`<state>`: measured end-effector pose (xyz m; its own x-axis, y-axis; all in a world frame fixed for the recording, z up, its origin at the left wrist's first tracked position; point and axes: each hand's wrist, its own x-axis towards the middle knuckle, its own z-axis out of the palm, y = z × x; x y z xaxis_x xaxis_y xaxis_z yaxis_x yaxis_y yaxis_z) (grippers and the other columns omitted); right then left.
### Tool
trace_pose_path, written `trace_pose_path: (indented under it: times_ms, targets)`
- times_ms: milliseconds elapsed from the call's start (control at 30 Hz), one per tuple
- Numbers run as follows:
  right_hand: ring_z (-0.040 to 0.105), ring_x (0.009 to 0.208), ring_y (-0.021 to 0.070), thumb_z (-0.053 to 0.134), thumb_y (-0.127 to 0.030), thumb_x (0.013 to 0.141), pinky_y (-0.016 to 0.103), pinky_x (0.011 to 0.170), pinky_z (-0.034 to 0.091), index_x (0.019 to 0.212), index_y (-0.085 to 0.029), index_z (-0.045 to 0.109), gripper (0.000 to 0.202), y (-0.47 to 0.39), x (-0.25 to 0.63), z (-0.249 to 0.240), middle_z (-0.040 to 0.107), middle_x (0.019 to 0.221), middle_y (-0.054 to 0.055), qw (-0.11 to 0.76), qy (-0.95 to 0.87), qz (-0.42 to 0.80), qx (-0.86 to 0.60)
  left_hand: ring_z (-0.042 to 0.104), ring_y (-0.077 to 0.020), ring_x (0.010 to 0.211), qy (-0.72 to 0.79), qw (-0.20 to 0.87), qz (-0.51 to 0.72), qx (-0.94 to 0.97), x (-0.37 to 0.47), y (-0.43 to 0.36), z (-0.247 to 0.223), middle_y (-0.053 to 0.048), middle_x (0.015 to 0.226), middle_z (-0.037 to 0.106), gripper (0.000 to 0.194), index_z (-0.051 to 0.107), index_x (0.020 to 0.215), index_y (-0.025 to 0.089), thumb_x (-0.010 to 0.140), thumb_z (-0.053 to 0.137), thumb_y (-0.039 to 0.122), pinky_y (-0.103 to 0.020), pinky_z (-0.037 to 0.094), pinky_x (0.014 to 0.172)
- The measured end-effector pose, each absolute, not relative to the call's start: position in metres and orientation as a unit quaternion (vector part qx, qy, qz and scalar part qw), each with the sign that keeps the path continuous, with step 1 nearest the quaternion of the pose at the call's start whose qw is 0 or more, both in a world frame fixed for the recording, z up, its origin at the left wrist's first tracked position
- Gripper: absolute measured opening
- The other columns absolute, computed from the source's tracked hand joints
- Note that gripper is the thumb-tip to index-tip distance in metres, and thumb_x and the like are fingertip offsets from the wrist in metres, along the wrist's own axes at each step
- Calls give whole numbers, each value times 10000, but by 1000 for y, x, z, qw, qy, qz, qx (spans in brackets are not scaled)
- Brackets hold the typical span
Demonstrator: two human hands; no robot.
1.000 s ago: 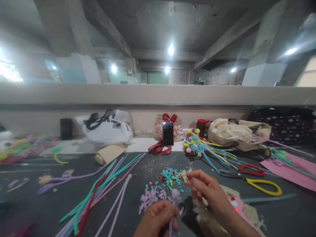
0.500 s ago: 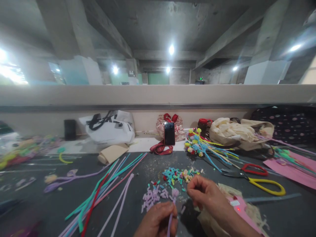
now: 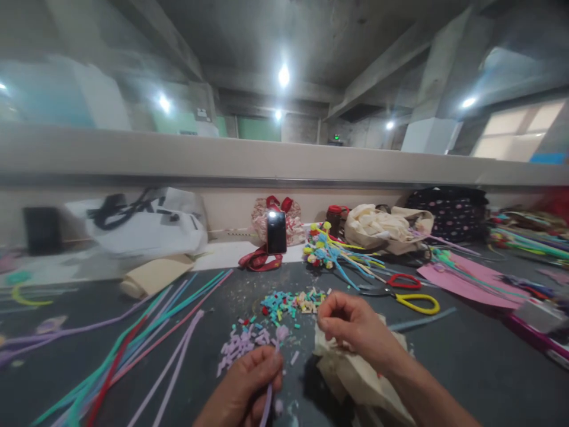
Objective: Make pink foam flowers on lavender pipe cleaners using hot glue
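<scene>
Lilac stem [image 3: 267, 405]: head view; thin, soft-looking, w/ a paler fuzzy tuft [image 3: 281, 334] on top; tuft is just right of the lilac bits [image 3: 243, 346], lower end runs down thru the L fingers.
L hand [image 3: 249, 382]: closed, thumb & fingers pinching stem below tuft; just in front of lilac bits.
R hand [image 3: 351, 326]: fingers curled in, thumb nr forefinger; can't tell if they meet or grip anything; right of lilac bits, apart from tuft.
Mixed bits [image 3: 287, 305]: turquoise, yellow, red, beige; behind & right of lilac bits.
Scissors [image 3: 415, 301]: red & yellow handles, well right of lilac bits.
Vs 0.5 s ago: view swung right; R fingertips farther from tuft; magenta item [image 3: 536, 338] now showing, far right of lilac bits.
</scene>
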<state>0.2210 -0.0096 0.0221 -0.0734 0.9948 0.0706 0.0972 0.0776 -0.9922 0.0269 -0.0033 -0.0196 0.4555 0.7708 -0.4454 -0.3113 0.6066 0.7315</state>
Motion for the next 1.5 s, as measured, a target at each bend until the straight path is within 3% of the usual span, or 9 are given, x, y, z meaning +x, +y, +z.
trace_pose_path:
  times_ms: [133, 367, 500, 633, 900, 1067, 1267, 1367, 1500]
  targets:
    - [435, 442, 66, 589, -284, 688, 172, 420, 318, 690, -168, 506, 144, -42, 268, 33, 477, 536, -63, 470, -557, 382, -568, 398, -13, 352, 409, 777, 351, 324, 26, -6, -22, 48, 463, 521, 237, 542, 594, 144, 582, 703, 318, -112, 290, 369]
    - [527, 552, 158, 505, -350, 732, 245, 516, 307, 657, -195, 534, 175, -86, 312, -11, 599, 601, 0, 190, -625, 107, -750, 555, -115, 594, 331, 749, 239, 521, 55, -13, -32, -55, 789, 661, 180, 555, 557, 155, 621, 631, 305, -188, 362, 473]
    - [585, 595, 197, 473, -360, 746, 251, 511, 303, 763, -214, 547, 165, -87, 303, -29, 652, 672, 24, 148, -612, 75, -774, 524, -194, 1006, 262, 579, 189, 748, 90, -24, -22, -71, 1104, 585, 61, 610, 579, 174, 623, 578, 146, -258, 384, 773]
    - [601, 608, 199, 427, -320, 768, 249, 509, 304, 763, -223, 564, 169, -79, 303, -30, 659, 667, 23, 151, -616, 82, -769, 520, -191, 1033, 304, 473, 126, 817, 115, -34, -20, -50, 1114, 594, 158, 650, 652, 199, 598, 551, 89, -234, 360, 819]
    - [562, 527, 178, 401, -394, 768, 248, 504, 333, 756, -210, 593, 266, -75, 330, -6, 623, 585, 10, 217, -571, 66, -789, 496, -171, 1064, 334, 442, 119, 824, 113, -34, -36, -32, 1161, 572, 177, 660, 730, 207, 635, 528, 137, -213, 336, 852]
    - [478, 469, 144, 460, -419, 737, 237, 483, 334, 805, -194, 596, 272, -74, 346, 10, 549, 509, -31, 392, -490, 87, -774, 507, -180, 1035, 338, 492, 149, 788, 111, -33, -35, -4, 1117, 599, 164, 656, 664, 222, 622, 520, 141, -241, 348, 836]
    - [502, 538, 119, 657, -331, 633, 195, 485, 379, 812, -176, 573, 252, -69, 325, 25, 572, 615, -30, 655, -365, 287, -597, 570, -173, 792, 306, 634, 271, 656, 114, -28, -32, -43, 852, 659, 105, 602, 490, 164, 593, 587, 154, -234, 385, 684]
    - [424, 442, 65, 666, -288, 656, 152, 406, 332, 827, -165, 572, 231, -64, 304, 26, 511, 567, -49, 675, -333, 427, -501, 499, -80, 496, 333, 728, 313, 511, 103, -17, -30, -12, 607, 614, 169, 594, 522, 140, 593, 652, 282, -172, 329, 459]
    - [371, 391, 42, 573, -375, 740, 134, 370, 318, 762, -168, 582, 208, -56, 280, 22, 467, 518, -56, 655, -247, 568, -433, 220, -6, 251, 331, 814, 324, 351, 73, -5, -21, 87, 346, 421, 250, 600, 677, 148, 639, 625, 394, -143, 146, 303]
